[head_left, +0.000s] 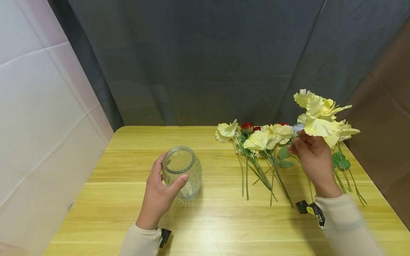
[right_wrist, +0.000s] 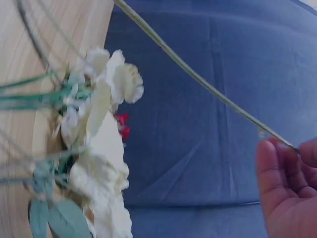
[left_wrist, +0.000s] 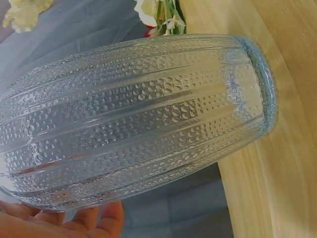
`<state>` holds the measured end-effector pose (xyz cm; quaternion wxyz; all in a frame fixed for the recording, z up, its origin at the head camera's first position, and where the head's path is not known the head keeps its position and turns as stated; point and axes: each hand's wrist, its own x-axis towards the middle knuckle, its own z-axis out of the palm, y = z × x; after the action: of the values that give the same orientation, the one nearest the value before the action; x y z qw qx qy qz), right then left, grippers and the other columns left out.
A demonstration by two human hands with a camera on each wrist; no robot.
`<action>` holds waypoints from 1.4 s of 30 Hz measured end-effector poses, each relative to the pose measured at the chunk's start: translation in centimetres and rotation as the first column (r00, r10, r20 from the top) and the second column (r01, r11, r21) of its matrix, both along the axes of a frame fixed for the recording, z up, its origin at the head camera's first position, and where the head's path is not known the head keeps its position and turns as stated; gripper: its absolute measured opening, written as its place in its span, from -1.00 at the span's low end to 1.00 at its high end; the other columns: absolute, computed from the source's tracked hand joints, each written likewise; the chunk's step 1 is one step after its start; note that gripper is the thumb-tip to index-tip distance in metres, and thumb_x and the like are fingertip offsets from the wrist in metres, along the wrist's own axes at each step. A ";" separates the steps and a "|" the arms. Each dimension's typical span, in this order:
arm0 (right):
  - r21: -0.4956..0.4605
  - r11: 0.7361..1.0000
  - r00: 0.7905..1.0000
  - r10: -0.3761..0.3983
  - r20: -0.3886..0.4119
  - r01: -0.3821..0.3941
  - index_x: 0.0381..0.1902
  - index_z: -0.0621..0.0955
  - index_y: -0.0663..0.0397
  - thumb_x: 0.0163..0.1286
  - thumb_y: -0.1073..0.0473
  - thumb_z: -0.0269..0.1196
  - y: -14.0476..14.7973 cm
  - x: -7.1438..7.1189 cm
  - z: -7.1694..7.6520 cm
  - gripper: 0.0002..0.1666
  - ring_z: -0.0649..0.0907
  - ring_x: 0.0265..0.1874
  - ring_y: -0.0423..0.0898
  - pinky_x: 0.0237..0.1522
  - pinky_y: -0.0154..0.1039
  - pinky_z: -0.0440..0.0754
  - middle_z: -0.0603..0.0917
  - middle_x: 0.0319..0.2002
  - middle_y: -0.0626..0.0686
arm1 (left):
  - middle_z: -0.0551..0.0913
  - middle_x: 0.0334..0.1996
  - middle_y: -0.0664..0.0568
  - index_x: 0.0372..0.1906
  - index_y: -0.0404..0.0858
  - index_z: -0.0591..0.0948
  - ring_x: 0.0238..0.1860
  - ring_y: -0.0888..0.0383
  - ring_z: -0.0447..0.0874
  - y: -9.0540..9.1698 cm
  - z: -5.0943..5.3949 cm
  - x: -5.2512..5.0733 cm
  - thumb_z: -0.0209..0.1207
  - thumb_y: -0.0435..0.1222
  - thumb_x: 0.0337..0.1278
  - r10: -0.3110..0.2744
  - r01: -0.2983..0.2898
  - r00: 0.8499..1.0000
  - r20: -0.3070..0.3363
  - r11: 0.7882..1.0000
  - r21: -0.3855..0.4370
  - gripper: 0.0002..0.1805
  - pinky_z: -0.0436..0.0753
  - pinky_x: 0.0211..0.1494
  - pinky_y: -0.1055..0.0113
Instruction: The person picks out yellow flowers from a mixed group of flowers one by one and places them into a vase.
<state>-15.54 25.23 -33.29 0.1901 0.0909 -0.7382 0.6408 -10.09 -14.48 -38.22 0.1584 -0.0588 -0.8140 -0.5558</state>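
At the far left hangs pale, creased fabric (head_left: 41, 99), meeting a smooth dark grey curtain (head_left: 205, 64) that spans the back of the wood-grained table (head_left: 105, 206), whose visible back corner is rounded. On the table's left half, the left hand (head_left: 160, 192) grasps a clear glass jar (head_left: 193, 177), its fingers curved round the far side and its thumb laid across the front. The jar stands upright, round-mouthed and barrel-shaped, with vertical ribs and bands of raised, pebbly dots between them. To its right, well apart, lies a row of flowers: ruffled, pale yellow blooms (head_left: 264, 138), small red blossoms (head_left: 247, 127) partly hidden behind them, and smooth, oval green leaves (head_left: 286, 164), with thin stems pointing toward the person. Farther right, the right hand (head_left: 315, 161) pinches a slender, gently bowed stem (right_wrist: 208, 85) between thumb and fingers; a large yellow flower (head_left: 323, 113) with wavy-edged petals spreads above that hand. Brown, matt fabric (head_left: 384, 117) closes the right side.
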 end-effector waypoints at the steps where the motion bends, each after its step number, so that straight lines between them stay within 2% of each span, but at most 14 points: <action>1: -0.066 0.998 1.000 0.009 -0.026 -0.010 -0.06 0.50 0.23 0.51 0.28 0.13 -0.3 0.0 -0.1 -0.87 0.65 -0.32 -0.12 -0.26 -0.36 0.68 0.59 -0.26 0.07 | 0.36 0.36 0.00 0.46 -0.08 0.27 0.38 0.02 0.26 0.0 0.0 0.0 0.42 -0.13 0.10 0.002 -0.002 1.000 0.002 1.000 0.000 -0.16 0.24 0.32 -0.31; 4: -0.217 0.976 0.994 -0.007 -0.106 -0.016 -0.08 0.53 0.25 0.47 0.34 0.16 -1.3 0.0 -0.3 -0.88 0.66 -0.33 -0.09 -0.30 -0.32 0.70 0.59 -0.33 0.10 | 0.35 0.37 0.00 0.47 -0.09 0.27 0.39 0.01 0.24 0.0 0.0 0.1 0.42 -0.13 0.10 0.011 -0.011 1.000 0.005 1.000 -0.003 -0.15 0.25 0.31 -0.31; 9: -0.401 0.916 0.976 -0.082 -0.204 -0.007 -0.04 0.52 0.33 0.43 0.37 0.20 -2.6 0.4 -0.4 -0.81 0.67 -0.37 -0.01 -0.31 -0.26 0.70 0.60 -0.32 0.18 | 0.35 0.36 0.02 0.46 -0.09 0.27 0.39 0.02 0.22 0.1 -0.1 0.1 0.41 -0.13 0.11 0.010 -0.010 1.000 -0.004 1.000 0.003 -0.16 0.24 0.31 -0.32; 14: -0.483 0.875 0.960 -0.158 -0.230 0.029 -0.01 0.49 0.36 0.43 0.35 0.20 -3.6 0.8 -0.2 -0.77 0.67 -0.38 0.03 -0.28 -0.22 0.70 0.58 -0.31 0.23 | 0.35 0.35 0.00 0.46 -0.10 0.27 0.39 0.00 0.23 0.2 -0.1 0.1 0.40 -0.15 0.12 0.004 -0.004 1.000 -0.019 1.000 -0.002 -0.17 0.22 0.29 -0.37; 16: -0.519 0.855 0.951 -0.166 -0.261 0.007 0.00 0.46 0.41 0.44 0.38 0.19 -3.9 0.9 -0.1 -0.75 0.66 -0.38 0.05 -0.28 -0.21 0.70 0.57 -0.32 0.24 | 0.35 0.35 -0.01 0.46 -0.11 0.27 0.38 -0.01 0.23 0.2 -0.1 0.1 0.40 -0.15 0.12 0.003 -0.003 1.000 -0.023 1.000 -0.005 -0.17 0.23 0.28 -0.38; 18: -0.572 0.819 0.942 -0.159 -0.295 -0.041 0.00 0.43 0.46 0.43 0.40 0.19 -4.3 0.9 0.0 -0.74 0.66 -0.39 0.07 -0.28 -0.19 0.70 0.55 -0.32 0.26 | 0.36 0.34 -0.02 0.46 -0.11 0.27 0.38 -0.01 0.23 0.2 -0.1 0.1 0.40 -0.15 0.12 0.002 -0.002 1.000 -0.028 1.000 -0.008 -0.17 0.24 0.28 -0.38; 25: -0.651 0.747 0.914 -0.162 -0.373 -0.133 -0.03 0.42 0.44 0.42 0.45 0.17 -5.1 1.1 0.2 -0.77 0.64 -0.41 0.09 -0.31 -0.18 0.70 0.51 -0.27 0.25 | 0.39 0.31 -0.02 0.43 -0.11 0.30 0.35 0.00 0.28 0.5 -0.1 -0.1 0.41 -0.15 0.10 -0.002 0.002 0.999 -0.041 1.000 -0.009 -0.19 0.28 0.27 -0.35; 29: -0.713 0.674 0.896 -0.175 -0.407 -0.192 -0.03 0.36 0.54 0.39 0.52 0.15 -5.5 1.1 0.7 -0.74 0.63 -0.42 0.13 -0.37 -0.17 0.71 0.49 -0.26 0.29 | 0.40 0.29 -0.02 0.43 -0.09 0.31 0.31 0.00 0.31 0.9 -0.1 -0.3 0.42 -0.13 0.09 -0.012 0.012 0.999 -0.034 1.000 -0.005 -0.18 0.33 0.22 -0.29; 34: -0.732 0.652 0.878 -0.214 -0.428 -0.198 -0.05 0.36 0.54 0.37 0.53 0.17 -6.4 1.0 1.5 -0.73 0.63 -0.44 0.14 -0.41 -0.18 0.71 0.47 -0.27 0.33 | 0.41 0.28 -0.02 0.42 -0.06 0.31 0.30 -0.01 0.32 1.5 -0.1 -0.6 0.44 -0.11 0.07 -0.028 0.028 0.999 -0.035 1.000 -0.004 -0.18 0.31 0.25 -0.30; 42: -0.702 0.674 0.854 -0.208 -0.478 -0.228 -0.10 0.40 0.49 0.39 0.52 0.15 -8.6 0.9 3.2 -0.81 0.63 -0.43 0.13 -0.40 -0.17 0.70 0.50 -0.26 0.32 | 0.43 0.27 0.00 0.40 -0.05 0.33 0.29 0.02 0.35 3.2 -0.2 -1.2 0.46 -0.09 0.04 -0.061 0.062 0.997 -0.052 0.998 0.018 -0.18 0.29 0.32 -0.16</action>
<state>-14.67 16.59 -30.11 0.3988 0.1803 -0.3347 0.8345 -11.26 -11.26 -38.44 0.1626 -0.0964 -0.8020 -0.5666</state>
